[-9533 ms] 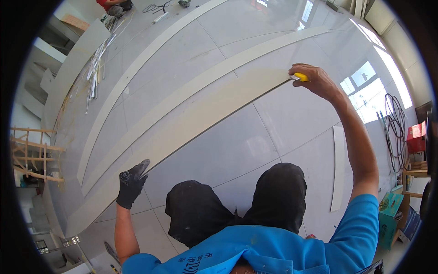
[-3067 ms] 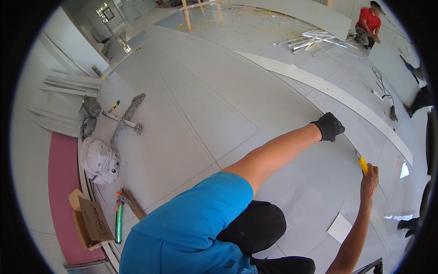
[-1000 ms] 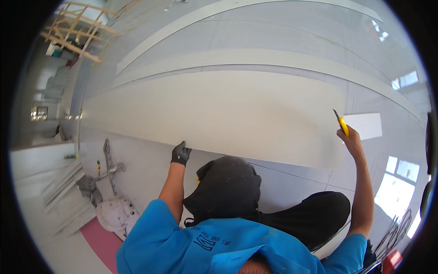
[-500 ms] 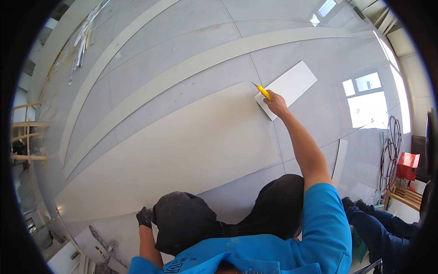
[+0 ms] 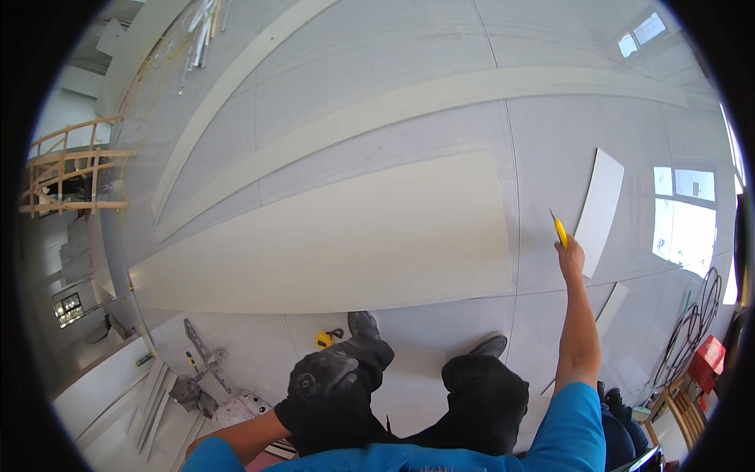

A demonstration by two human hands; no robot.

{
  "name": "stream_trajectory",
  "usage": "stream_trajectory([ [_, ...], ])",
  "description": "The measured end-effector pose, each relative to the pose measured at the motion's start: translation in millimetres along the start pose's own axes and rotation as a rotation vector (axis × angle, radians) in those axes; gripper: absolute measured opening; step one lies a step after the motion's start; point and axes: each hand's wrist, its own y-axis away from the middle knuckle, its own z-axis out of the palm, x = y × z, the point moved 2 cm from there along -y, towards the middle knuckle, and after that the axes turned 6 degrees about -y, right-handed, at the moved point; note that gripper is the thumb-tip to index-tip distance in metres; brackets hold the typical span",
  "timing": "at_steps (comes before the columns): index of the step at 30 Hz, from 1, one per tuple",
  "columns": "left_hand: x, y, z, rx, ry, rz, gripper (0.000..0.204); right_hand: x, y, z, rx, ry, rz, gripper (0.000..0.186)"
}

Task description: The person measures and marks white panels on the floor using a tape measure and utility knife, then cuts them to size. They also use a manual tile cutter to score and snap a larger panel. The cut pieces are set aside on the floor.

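Note:
My right hand (image 5: pixel 572 258), bare, is closed around a yellow utility knife (image 5: pixel 561 230) with its blade out, pointing away from me. The knife is above the grey tiled floor, beside a short white board (image 5: pixel 604 208). My left hand (image 5: pixel 324 379), in a dark glove, rests on my left knee with its fingers spread over it, holding nothing. Dark trousers make its outline hard to read. A large off-white panel (image 5: pixel 338 236) lies flat in front of my feet, its right end left of the knife. Beside my left shoe sits a yellow tape measure (image 5: pixel 324 340).
Two long pale strips (image 5: pixel 377 110) lie beyond the panel. A narrow white piece (image 5: pixel 612 307) is right of my forearm. Coiled hoses (image 5: pixel 692 330) and a red box (image 5: pixel 708 355) stand far right, near another person's dark-clothed legs (image 5: pixel 621 425). Wooden framing (image 5: pixel 79 169) stands far left.
The short white board has gone from the large panel's right end to farther right. My right hand has moved right with the knife. My body has risen, and my left hand is now on my knee.

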Motion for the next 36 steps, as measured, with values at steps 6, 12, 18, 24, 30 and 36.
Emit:
stream_trajectory([
  [6, -9, 39, 18, -0.081, 0.056, -0.140, 0.028, -90, 135, -52, -0.240, -0.578, 0.224, 0.033],
  [12, 16, 30, -10, -0.282, -0.082, -0.153, 0.023, -215, 264, -131, -0.521, -0.661, 0.092, 0.033],
  [18, 18, 96, 7, -0.111, -0.113, -0.196, 0.034, -321, 359, -274, -0.662, -0.383, -0.033, 0.040],
  [24, -20, 221, -32, -0.104, 0.090, -0.410, 0.028, -319, 402, -337, -0.649, -0.380, 0.039, 0.051],
  [30, -62, 379, 9, 0.081, 0.158, -0.709, 0.018, -327, 366, -357, -0.693, -0.312, -0.106, 0.061],
  [36, -17, 496, 124, -0.064, 0.119, -0.550, 0.018, -395, 353, -372, -0.678, -0.225, -0.283, 0.056],
])
